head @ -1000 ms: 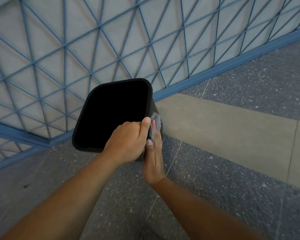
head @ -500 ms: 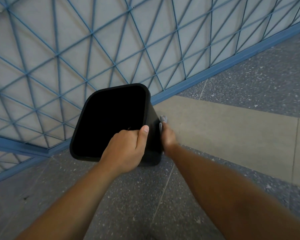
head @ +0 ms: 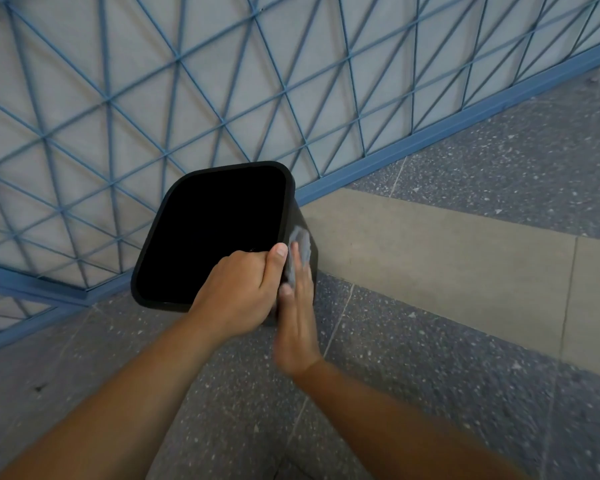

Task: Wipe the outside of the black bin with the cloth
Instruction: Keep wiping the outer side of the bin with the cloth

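A black bin (head: 215,233) is seen standing on a speckled grey floor (head: 430,393) beside a blue lattice railing (head: 222,81). Its near rim is gripped by the left hand (head: 238,292), the fingers curled over the edge and the thumb laid along it. A grey cloth (head: 300,249) is pressed flat against the bin's right outer wall by the right hand (head: 297,323), fingers held straight and together.
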A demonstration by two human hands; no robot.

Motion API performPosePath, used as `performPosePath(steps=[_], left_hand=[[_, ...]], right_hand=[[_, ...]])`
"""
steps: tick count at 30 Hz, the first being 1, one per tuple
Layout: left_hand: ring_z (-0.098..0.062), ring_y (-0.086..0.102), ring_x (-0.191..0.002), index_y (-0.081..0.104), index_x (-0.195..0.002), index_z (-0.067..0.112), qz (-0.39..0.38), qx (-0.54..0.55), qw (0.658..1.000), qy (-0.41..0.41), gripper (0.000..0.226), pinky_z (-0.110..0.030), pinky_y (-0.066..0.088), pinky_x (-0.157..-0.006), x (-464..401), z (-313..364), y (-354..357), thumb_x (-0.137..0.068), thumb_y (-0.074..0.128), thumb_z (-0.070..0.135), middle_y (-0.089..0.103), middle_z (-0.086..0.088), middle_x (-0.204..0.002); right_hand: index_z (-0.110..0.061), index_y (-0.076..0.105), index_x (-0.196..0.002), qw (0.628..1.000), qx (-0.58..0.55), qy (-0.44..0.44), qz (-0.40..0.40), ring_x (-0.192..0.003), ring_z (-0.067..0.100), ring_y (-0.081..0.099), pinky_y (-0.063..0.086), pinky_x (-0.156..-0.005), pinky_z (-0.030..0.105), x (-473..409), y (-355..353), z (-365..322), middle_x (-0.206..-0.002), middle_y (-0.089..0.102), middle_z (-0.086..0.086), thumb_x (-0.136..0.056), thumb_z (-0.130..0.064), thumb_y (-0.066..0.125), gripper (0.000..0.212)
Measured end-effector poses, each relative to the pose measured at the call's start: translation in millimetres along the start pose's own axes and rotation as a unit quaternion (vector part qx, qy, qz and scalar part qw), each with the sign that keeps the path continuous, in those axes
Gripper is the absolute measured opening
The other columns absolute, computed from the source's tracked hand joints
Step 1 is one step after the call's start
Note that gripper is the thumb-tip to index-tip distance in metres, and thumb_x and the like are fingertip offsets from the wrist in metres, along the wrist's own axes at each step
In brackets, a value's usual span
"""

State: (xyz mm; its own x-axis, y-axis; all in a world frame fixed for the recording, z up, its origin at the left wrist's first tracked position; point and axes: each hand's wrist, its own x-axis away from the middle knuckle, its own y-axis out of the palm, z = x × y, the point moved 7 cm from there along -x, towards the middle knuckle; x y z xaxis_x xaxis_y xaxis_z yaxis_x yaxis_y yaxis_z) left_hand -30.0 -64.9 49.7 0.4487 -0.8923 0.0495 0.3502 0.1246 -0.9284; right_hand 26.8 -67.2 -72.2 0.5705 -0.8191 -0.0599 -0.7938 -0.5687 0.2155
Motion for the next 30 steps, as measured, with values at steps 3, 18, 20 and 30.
performPosePath(steps=[3,18,20,30], left_hand=[[-0.016,0.049,-0.044,0.051,-0.061,0.017,0.001,-0.01,1.0,-0.008,0.056,-0.037,0.039,-0.051,0.2,0.2,-0.4,-0.106,0.027,0.041,0.049,0.0,-0.048],[-0.012,0.062,-0.054,0.062,-0.071,0.022,-0.016,0.005,1.0,-0.011,0.061,-0.042,0.052,-0.06,0.3,-8.6,3.2,-0.1,0.019,0.054,0.062,0.002,-0.056],[-0.014,0.063,-0.059,0.062,-0.073,0.022,-0.02,0.011,1.0,-0.008,0.06,-0.042,0.052,-0.063,-1.9,-9.4,3.7,-0.098,0.018,0.055,0.064,0.001,-0.061],[-0.02,0.05,-0.048,0.04,-0.056,0.022,-0.026,0.002,1.0,-0.014,0.055,-0.047,0.046,-0.056,-2.8,-4.8,1.8,-0.098,0.022,0.052,0.045,0.001,-0.049]], right_hand=[[-0.052,0.003,-0.164,0.999,0.035,0.014,-0.028,-0.164,0.0,-0.004,0.003,-0.135,0.029,44.9,4.0,25.0,-0.174,-0.002,-0.033,-0.106,-0.068,0.018,0.062],[-0.029,0.018,-0.166,0.998,-0.016,-0.017,0.053,-0.166,0.011,0.007,0.009,-0.136,0.054,-15.9,4.7,-8.4,-0.175,0.014,-0.023,-0.108,-0.058,0.021,0.065],[-0.022,0.021,-0.166,0.998,0.001,-0.034,0.046,-0.166,0.012,0.011,0.011,-0.136,0.051,-43.3,-3.1,-7.2,-0.175,0.016,-0.02,-0.108,-0.059,0.019,0.069],[-0.016,0.021,-0.167,0.982,0.004,0.182,-0.038,-0.166,0.017,0.01,0.005,-0.137,0.045,-106.8,-28.0,69.7,-0.178,0.016,0.003,-0.097,-0.06,0.024,0.083]])
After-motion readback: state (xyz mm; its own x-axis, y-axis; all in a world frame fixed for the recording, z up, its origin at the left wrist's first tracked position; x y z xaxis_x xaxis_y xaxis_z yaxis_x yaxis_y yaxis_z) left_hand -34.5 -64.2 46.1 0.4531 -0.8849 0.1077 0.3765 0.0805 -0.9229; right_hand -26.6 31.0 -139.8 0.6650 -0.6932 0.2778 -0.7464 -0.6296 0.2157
